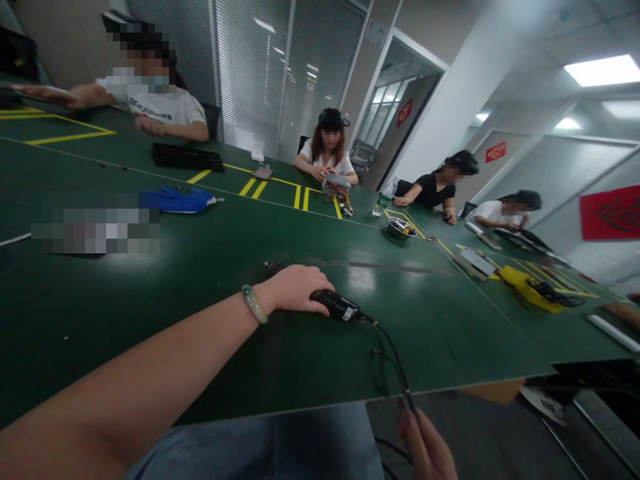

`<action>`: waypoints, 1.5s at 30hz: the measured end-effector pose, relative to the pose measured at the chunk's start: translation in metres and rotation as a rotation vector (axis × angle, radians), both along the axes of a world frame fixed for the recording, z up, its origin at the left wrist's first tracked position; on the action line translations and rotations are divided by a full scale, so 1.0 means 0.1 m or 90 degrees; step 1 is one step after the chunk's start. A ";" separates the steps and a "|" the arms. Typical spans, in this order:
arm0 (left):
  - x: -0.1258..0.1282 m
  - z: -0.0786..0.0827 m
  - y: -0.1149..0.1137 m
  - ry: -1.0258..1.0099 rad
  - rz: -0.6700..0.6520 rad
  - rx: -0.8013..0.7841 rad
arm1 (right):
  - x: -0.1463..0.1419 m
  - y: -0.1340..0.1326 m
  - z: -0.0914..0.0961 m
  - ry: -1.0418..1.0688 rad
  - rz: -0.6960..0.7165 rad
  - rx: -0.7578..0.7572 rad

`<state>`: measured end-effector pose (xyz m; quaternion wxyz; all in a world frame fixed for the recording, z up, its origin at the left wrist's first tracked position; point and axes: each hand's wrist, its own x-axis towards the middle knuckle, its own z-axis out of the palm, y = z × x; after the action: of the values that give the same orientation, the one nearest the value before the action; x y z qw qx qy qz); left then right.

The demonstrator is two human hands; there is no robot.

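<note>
Cupping a black corded device on the green surface, the left hand sits closed over its near end, with a pale bangle on the wrist. The device's black cable runs over the surface's edge and down to the right hand, below the edge, which pinches the cable between its fingers. Farther off on the surface lie a blue glove and a yellow object, and a co-worker sits across the surface.
</note>
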<state>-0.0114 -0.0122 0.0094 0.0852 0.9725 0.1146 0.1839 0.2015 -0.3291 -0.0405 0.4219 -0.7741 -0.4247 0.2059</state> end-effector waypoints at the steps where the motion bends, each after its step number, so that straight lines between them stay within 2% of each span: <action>1: 0.00 0.00 0.01 0.001 0.010 0.000 | 0.03 0.05 0.09 0.016 -0.008 0.020; 3: 0.01 -0.01 0.03 0.007 0.033 0.002 | 0.06 0.20 0.27 0.092 -0.028 0.070; 5: -0.01 -0.01 0.07 0.010 0.061 0.008 | 0.00 0.44 0.40 0.227 -0.023 0.111; 8: -0.08 -0.03 0.17 0.009 0.121 0.025 | -0.22 0.87 0.47 0.410 0.053 0.137; 10: -0.13 -0.03 0.23 0.012 0.160 0.044 | -0.36 1.16 0.46 0.436 0.123 0.110; 12: -0.17 -0.03 0.28 0.016 0.200 0.063 | -0.41 1.40 0.47 0.328 0.225 0.000; 15: -0.19 -0.03 0.33 0.021 0.247 0.071 | -0.29 1.67 0.56 -0.062 0.333 -0.202; 17: -0.18 -0.03 0.33 0.016 0.257 0.066 | -0.16 1.80 0.65 -0.312 0.309 -0.264; 19: -0.16 -0.05 0.33 0.008 0.256 0.061 | -0.04 1.92 0.76 -0.458 0.238 -0.274; 21: -0.14 -0.07 0.32 0.005 0.253 0.055 | 0.05 2.05 0.84 -0.516 0.176 -0.255; 23: -0.12 -0.09 0.32 0.008 0.256 0.053 | 0.11 2.22 0.88 -0.525 0.171 -0.237; 26: -0.10 -0.12 0.32 0.008 0.266 0.053 | 0.14 2.51 0.86 -0.487 0.291 -0.275; 29: -0.10 -0.13 0.33 0.000 0.272 0.053 | 0.12 2.74 0.74 -0.450 0.418 -0.314; 33: -0.11 -0.12 0.33 -0.021 0.254 0.051 | 0.11 2.83 0.57 -0.408 0.446 -0.238; 38: -0.07 -0.13 0.34 -0.002 0.260 0.047 | 0.22 2.80 0.48 -0.274 0.498 -0.129; 42: -0.06 -0.15 0.37 0.016 0.273 0.016 | 0.23 2.82 0.43 -0.169 0.470 0.007; 45: -0.13 -0.11 0.44 0.028 0.255 -0.033 | 0.21 2.82 0.42 -0.151 0.435 0.088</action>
<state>-0.0247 0.0316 -0.0015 0.0697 0.9316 0.3120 0.1730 0.2230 -0.0475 0.0017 0.3278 -0.5757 -0.7178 0.2143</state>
